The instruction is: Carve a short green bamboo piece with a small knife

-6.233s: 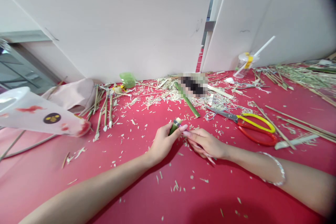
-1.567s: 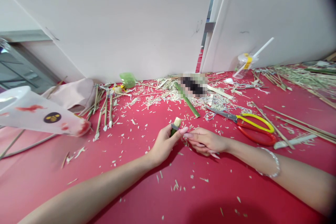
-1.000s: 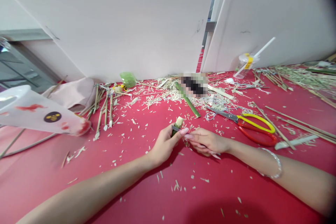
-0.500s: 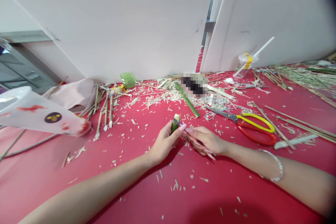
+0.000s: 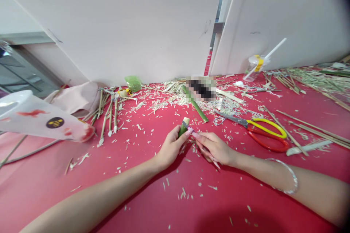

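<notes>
My left hand (image 5: 171, 148) is closed around a short green piece of bamboo (image 5: 182, 130) whose cut upper end is pale. Against that pale end lies the grey blade of a small knife (image 5: 190, 128) with a purple handle. My right hand (image 5: 216, 148) pinches the handle, and the thumb of my left hand touches the knife near the blade. The lower part of the bamboo is hidden in my left palm. Shavings are scattered over the red table (image 5: 147, 196) around both hands.
Scissors (image 5: 266, 132) with yellow and red handles lie to the right. Behind my hands are a green bamboo strip (image 5: 201, 111) and a shavings heap (image 5: 226, 108). A tilted plastic cup (image 5: 41, 116) and thin sticks (image 5: 110, 118) are on the left; white panels (image 5: 123, 29) stand behind.
The bamboo's top end and the knife have shifted slightly to the right. My right hand has turned a little, its lower fingers moving slightly left and down.
</notes>
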{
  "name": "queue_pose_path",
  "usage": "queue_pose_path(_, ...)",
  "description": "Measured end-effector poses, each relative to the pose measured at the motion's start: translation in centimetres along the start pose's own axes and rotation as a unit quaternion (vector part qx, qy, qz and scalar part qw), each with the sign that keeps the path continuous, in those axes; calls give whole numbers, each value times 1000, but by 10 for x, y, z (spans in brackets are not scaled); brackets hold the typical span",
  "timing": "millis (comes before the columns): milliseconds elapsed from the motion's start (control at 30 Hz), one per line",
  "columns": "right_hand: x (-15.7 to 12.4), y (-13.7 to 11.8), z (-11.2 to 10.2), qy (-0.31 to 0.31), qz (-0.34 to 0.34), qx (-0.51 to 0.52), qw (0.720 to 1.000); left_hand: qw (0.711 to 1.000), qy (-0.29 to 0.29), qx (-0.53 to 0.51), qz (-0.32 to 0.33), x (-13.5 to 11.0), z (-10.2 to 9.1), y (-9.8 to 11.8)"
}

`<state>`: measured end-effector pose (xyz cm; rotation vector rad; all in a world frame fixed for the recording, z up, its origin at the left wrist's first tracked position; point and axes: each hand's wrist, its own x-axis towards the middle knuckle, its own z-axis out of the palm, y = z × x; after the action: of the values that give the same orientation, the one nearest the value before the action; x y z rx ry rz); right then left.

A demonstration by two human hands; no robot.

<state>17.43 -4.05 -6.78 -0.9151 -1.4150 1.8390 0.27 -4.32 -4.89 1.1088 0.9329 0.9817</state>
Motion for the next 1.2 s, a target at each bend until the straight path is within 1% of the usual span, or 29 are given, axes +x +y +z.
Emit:
queue_pose_path(67,1,-2,0,-7,1,-11,1000,1000,0,16,0,0,-1,-1)
queue_pose_path(233,1,-8,-2,-42,17,-31,998,1000,7,12,-5,-1,-3,-1)
queue_pose_path(400,-1,-10,-1,-40,10,-38,998,999,26,25,-10,-1,-3,0)
queue_pose_path(533,-4,-7,2,-11,-5,-29,1000,998,40,47,-8,0,0,2)
queue_pose_path(633,-4,-2,3,15,-10,13,1000,998,40,57,-3,0,0,2)
queue_pose_path(700,-1,0,2,63,-21,53,996,998,32,61,1,-1,0,0)
queue_pose_path(767,1,0,0,124,-38,68,989,998,21,60,6,-2,-1,-2)
queue_pose_path(867,3,-5,-1,185,-60,24,981,999,-1,43,5,-4,-1,-4)
queue_pose_path(933,1,-9,-1,213,-83,-26,973,998,-21,63,9,-6,-1,-4)
queue_pose_path(1000,-3,-13,0,240,-125,-96,958,990,-48,132,31,-9,0,-3)
queue_pose_path(1100,-8,-15,1,245,-171,-209,931,956,-68,271,91,-15,-1,1)
queue_pose_path(1167,-9,-14,1,237,-177,-240,925,937,-67,325,114,-17,-1,3)
queue_pose_path(1200,-8,-13,1,242,-177,-234,925,935,-68,330,115,-18,-1,3)
